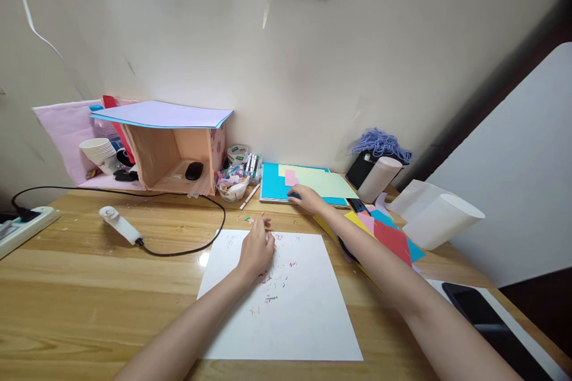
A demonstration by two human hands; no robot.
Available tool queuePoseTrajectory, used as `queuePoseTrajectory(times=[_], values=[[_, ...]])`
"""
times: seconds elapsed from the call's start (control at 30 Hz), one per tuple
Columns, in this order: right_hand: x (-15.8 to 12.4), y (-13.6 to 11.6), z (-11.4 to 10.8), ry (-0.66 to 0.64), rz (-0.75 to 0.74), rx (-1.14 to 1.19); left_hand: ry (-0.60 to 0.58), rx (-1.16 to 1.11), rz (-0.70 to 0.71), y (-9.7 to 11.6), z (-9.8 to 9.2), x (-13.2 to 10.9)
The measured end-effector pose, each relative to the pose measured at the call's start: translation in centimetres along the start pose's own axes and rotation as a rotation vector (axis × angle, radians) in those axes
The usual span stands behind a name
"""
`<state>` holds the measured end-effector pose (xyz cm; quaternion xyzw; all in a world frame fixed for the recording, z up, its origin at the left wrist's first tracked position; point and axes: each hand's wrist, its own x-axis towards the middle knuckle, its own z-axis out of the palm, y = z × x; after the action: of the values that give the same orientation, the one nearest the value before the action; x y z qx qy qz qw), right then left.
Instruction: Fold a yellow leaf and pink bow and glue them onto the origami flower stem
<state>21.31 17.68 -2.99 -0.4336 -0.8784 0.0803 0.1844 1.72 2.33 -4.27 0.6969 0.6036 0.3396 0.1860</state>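
One bowl (233, 193) holds scraps (229, 179); right hand (306, 196) flat on paper stack (271, 186), left hand (258, 248) curled, grip unclear

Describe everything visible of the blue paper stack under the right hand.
The blue paper stack lies flat on the wooden table near the wall, a thin pile of sheets. A pale green sheet and a small pink slip lie on top. The right hand rests its fingers on the near edge.

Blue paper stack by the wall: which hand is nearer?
Right. The right hand rests on the front edge of the blue paper stack; the left hand is apart from it, nearer the camera, on the white sheet.
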Motion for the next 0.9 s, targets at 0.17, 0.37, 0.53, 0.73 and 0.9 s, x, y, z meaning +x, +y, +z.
queuePoseTrajectory(times=[0.17, 0.37, 0.53, 0.73, 0.9], values=[[0.5, 0.0, 0.0, -0.010, -0.010, -0.013, -0.014, 0.046, 0.015, 0.1, -0.1, 0.0], [0.6, 0.0, -0.3, -0.044, -0.026, -0.040, -0.019, 0.076, 0.038, -0.1, 0.0, 0.0], [0.8, -0.1, -0.8, -0.065, -0.008, -0.074, -0.023, 0.063, 0.040, -0.2, 0.2, 0.0], [1.0, -0.7, -0.8, -0.049, 0.090, -0.144, -0.016, 0.075, 0.042, -0.1, 0.1, 0.1], [1.1, -1.5, -0.3, -0.008, 0.204, -0.208, -0.033, 0.067, 0.033, -0.1, 0.0, 0.0]])
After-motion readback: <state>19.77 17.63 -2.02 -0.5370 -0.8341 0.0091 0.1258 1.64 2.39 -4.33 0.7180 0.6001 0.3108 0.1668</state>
